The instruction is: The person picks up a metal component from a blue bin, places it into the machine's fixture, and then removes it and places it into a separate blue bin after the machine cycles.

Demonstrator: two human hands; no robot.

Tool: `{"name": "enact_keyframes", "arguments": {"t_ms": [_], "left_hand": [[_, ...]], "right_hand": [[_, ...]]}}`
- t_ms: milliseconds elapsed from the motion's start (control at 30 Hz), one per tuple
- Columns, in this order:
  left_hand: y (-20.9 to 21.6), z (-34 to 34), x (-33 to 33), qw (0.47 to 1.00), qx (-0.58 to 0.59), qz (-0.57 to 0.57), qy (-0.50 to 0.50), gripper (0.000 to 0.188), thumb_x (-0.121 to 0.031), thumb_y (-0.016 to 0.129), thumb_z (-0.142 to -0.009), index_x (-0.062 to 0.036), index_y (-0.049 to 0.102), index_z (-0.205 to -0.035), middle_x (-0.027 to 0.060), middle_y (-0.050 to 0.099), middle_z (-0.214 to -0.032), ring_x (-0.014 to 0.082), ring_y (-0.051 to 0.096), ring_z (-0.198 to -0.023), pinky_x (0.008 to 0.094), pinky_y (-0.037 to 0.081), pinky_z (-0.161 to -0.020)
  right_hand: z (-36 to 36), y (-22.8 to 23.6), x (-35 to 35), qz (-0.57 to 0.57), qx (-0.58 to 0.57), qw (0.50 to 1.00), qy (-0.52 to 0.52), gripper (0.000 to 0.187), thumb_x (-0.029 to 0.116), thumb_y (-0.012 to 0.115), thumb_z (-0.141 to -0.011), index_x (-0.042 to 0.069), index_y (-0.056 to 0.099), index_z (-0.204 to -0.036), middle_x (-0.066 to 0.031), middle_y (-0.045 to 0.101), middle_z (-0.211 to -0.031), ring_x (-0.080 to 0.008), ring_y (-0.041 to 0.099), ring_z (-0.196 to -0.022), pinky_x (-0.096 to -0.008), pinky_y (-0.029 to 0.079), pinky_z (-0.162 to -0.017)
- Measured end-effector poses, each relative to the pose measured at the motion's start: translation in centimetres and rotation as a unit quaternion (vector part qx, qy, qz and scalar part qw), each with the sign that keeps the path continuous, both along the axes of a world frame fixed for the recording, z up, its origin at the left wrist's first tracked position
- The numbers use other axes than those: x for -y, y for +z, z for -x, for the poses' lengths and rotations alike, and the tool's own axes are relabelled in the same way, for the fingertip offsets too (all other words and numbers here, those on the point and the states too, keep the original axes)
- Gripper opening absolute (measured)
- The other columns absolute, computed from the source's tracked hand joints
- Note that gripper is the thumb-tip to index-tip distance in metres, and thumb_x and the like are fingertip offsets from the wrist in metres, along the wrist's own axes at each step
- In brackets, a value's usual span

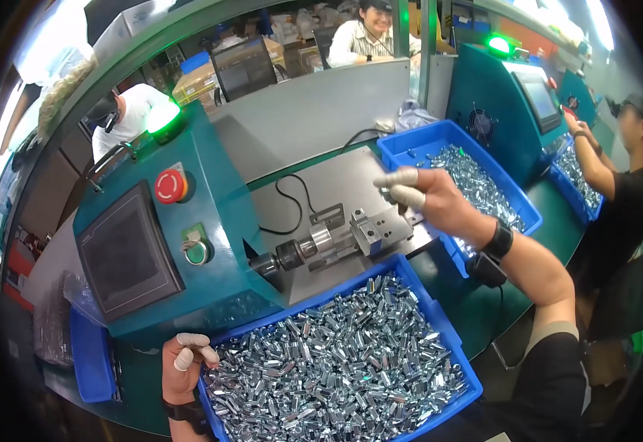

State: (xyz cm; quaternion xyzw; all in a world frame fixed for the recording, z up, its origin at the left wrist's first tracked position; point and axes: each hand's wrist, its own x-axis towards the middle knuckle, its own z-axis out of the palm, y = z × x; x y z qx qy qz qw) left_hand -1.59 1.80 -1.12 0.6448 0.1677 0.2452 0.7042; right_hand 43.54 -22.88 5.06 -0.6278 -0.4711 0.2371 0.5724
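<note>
My right hand (pixel 428 200), with white finger cots on thumb and forefinger, pinches a small silver metal part (pixel 386 194) just above the grey fixture block (pixel 380 230) of a teal machine. My left hand (pixel 184 362), also with finger cots, rests loosely curled at the left rim of a near blue bin (pixel 450 335) heaped with several shiny metal parts. It holds nothing that I can see.
The teal machine has a dark screen (pixel 125 255), a red stop button (pixel 168 186) and a green button (pixel 198 253). A second blue bin (pixel 404 147) of parts lies behind my right hand. Another person (pixel 625 184) works at a second machine at the right.
</note>
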Motion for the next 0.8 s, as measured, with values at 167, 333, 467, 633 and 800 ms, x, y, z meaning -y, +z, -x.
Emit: {"name": "enact_keyframes", "arguments": {"t_ms": [167, 333, 467, 633, 800], "left_hand": [[0.0, -0.4, 0.2, 1.000, 0.003, -0.006, 0.011, 0.049, -0.044, 0.069, -0.089, 0.0015, 0.061, -0.106, 0.0138, 0.066, -0.075, 0.0202, 0.062, -0.063, 0.0317, 0.052, -0.059], [0.1, -0.3, 0.4, 1.000, 0.008, -0.012, 0.008, 0.050, -0.044, 0.069, -0.089, 0.0017, 0.062, -0.106, 0.0144, 0.067, -0.076, 0.0201, 0.062, -0.063, 0.0310, 0.052, -0.058], [-0.1, -0.1, 0.0, 1.000, 0.013, 0.012, 0.001, 0.052, -0.042, 0.073, -0.086, 0.0033, 0.065, -0.108, 0.0165, 0.070, -0.081, 0.0227, 0.067, -0.070, 0.0321, 0.055, -0.063], [-0.3, 0.3, 0.0, 1.000, 0.013, 0.002, 0.007, 0.051, -0.043, 0.072, -0.087, 0.0029, 0.064, -0.107, 0.0159, 0.069, -0.079, 0.0219, 0.066, -0.067, 0.0317, 0.054, -0.061], [-0.1, 0.2, 0.3, 1.000, 0.008, -0.012, 0.008, 0.050, -0.044, 0.070, -0.089, 0.0022, 0.062, -0.106, 0.0147, 0.067, -0.075, 0.0202, 0.063, -0.063, 0.0312, 0.052, -0.057]], "right_hand": [[-0.7, -0.6, -2.3, -0.061, -0.042, 0.997, 0.007, 0.017, 0.009, 0.069, -0.092, 0.001, 0.070, -0.106, -0.0030, 0.069, -0.099, -0.0086, 0.065, -0.083, -0.0243, 0.054, -0.074], [-0.4, -2.0, -2.4, -0.052, -0.073, 0.996, 0.012, 0.014, 0.010, 0.073, -0.089, 0.001, 0.071, -0.099, -0.0011, 0.070, -0.091, -0.0064, 0.063, -0.079, -0.0231, 0.053, -0.071], [-0.4, -2.7, -1.8, -0.033, -0.049, 0.998, 0.010, 0.018, 0.012, 0.074, -0.088, 0.002, 0.070, -0.103, -0.0031, 0.071, -0.093, -0.0086, 0.066, -0.083, -0.0236, 0.054, -0.072], [-0.1, -2.1, -1.9, -0.003, -0.061, 0.998, -0.009, 0.020, 0.012, 0.073, -0.089, 0.001, 0.071, -0.105, -0.0036, 0.071, -0.093, -0.0081, 0.065, -0.081, -0.0231, 0.054, -0.069], [0.2, -1.6, -1.6, 0.019, -0.085, 0.996, -0.012, 0.021, 0.013, 0.071, -0.091, 0.000, 0.070, -0.108, -0.0044, 0.072, -0.095, -0.0082, 0.065, -0.079, -0.0235, 0.054, -0.069]]}}
